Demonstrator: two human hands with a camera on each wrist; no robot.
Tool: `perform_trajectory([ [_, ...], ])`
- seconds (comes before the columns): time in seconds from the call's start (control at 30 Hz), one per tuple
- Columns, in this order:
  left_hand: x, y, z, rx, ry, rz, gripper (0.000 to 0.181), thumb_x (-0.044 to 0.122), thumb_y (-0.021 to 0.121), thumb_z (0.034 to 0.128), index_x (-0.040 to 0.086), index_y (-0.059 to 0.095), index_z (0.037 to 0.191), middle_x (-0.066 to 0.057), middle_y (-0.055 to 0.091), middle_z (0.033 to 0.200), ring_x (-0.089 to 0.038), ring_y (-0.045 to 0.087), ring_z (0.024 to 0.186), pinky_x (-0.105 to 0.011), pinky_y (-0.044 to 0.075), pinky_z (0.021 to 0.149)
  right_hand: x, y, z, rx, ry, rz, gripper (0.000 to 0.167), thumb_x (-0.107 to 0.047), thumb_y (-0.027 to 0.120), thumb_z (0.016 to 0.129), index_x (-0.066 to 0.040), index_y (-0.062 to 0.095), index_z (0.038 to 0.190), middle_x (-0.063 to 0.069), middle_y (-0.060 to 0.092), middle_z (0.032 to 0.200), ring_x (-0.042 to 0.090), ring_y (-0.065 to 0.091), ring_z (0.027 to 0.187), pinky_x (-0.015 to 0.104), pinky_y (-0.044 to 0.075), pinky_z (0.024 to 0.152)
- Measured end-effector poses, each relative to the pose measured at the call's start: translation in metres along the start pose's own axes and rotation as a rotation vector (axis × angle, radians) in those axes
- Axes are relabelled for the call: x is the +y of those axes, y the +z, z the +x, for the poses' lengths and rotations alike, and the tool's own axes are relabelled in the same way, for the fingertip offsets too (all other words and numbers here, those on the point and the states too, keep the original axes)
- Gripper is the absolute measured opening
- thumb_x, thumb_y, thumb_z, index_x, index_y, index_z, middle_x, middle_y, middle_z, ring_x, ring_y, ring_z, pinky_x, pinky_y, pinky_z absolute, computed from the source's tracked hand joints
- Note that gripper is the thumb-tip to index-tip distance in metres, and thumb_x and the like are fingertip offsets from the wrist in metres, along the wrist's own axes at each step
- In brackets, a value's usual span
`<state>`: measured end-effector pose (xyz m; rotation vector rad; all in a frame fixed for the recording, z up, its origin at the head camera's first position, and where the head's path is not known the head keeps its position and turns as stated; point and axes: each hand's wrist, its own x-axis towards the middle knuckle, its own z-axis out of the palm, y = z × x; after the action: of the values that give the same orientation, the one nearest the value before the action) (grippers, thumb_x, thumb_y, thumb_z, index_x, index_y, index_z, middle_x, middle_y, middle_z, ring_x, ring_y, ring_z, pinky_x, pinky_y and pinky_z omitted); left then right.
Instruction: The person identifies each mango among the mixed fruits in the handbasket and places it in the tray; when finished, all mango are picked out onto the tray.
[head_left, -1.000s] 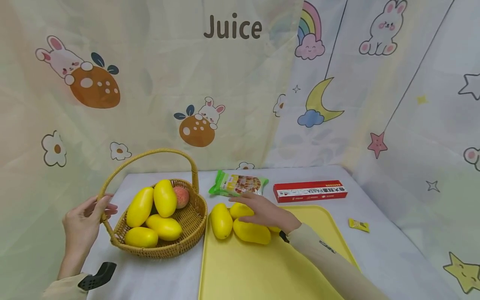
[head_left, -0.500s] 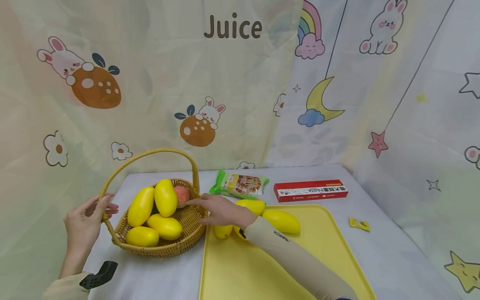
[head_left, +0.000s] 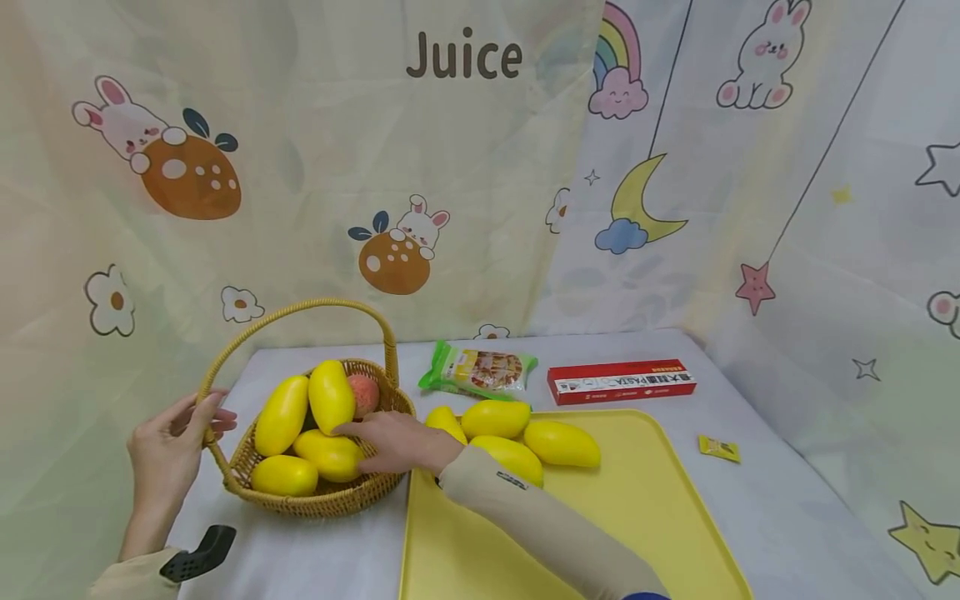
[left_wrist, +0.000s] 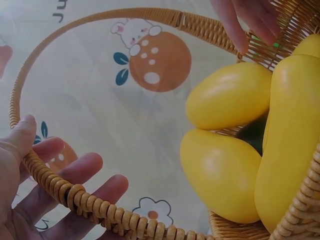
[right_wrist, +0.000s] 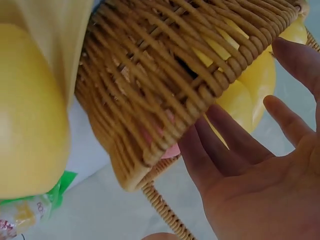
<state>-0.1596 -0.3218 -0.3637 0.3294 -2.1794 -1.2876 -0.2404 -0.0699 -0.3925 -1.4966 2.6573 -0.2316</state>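
A white table is bearing everything. On it a yellow tray is lying, with a wicker basket standing just beside its left edge. The left hand is grasping the basket's handle between thumb and fingers. The right hand is hovering at the basket's right rim, fingers spreading loosely and gripping nothing visible; contact with the fruit is hard to tell. Behind the tray a red box and a green bag are lying. Four yellow mangoes are resting in the basket, and four other mangoes are lying on the tray. A pink peach is sitting in the basket.
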Motion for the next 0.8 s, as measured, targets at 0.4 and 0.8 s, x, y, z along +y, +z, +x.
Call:
perform_trajectory([
  [0.4, 0.000, 0.001, 0.001, 0.001, -0.019, 0.001, 0.038, 0.030, 0.060, 0.0943, 0.001, 0.066, 0.119, 0.023, 0.063, 0.068, 0.004, 0.063, 0.063, -0.005, 0.048, 0.063, -0.016, 0.009, 0.021, -0.095, 0.113, -0.005, 0.059, -0.037, 0.068, 0.089, -0.034, 0.043, 0.143, -0.011, 0.062, 0.117, 0.002, 0.053, 0.082, 0.016, 0.045, 0.066],
  [0.8, -0.001, 0.002, 0.000, 0.008, -0.020, 0.013, 0.038, 0.030, 0.060, 0.0944, 0.001, 0.066, 0.118, 0.023, 0.063, 0.067, 0.004, 0.062, 0.062, -0.006, 0.048, 0.062, -0.029, 0.020, 0.039, -0.119, 0.218, -0.099, 0.057, -0.043, 0.064, 0.090, -0.039, 0.041, 0.142, -0.011, 0.053, 0.079, 0.007, 0.044, 0.061, 0.021, 0.039, 0.053],
])
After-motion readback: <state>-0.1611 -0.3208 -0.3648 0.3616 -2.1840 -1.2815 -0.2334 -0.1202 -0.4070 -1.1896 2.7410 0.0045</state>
